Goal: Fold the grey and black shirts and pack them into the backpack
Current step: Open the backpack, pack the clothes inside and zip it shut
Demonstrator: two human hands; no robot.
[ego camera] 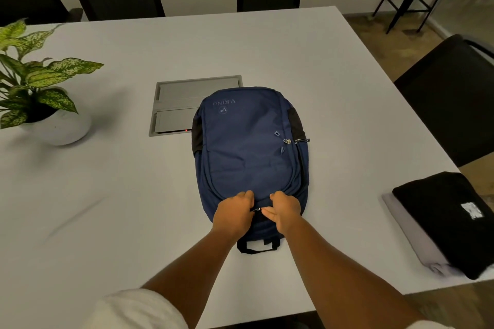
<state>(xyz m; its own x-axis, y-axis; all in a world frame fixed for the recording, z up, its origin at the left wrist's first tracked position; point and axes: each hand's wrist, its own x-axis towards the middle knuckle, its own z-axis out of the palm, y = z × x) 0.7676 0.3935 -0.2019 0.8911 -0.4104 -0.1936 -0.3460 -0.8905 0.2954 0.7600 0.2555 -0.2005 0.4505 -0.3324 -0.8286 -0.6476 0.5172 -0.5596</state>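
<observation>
A navy blue backpack lies flat on the white table, its black top handle towards me. My left hand and my right hand both grip the bag's near end with curled fingers, close together around a zipper pull. At the table's right edge a folded black shirt lies on top of a folded grey shirt; both are apart from the bag.
A potted plant in a white pot stands at the left. A grey recessed cable box sits in the table behind the backpack. Dark chairs surround the table at the back and right.
</observation>
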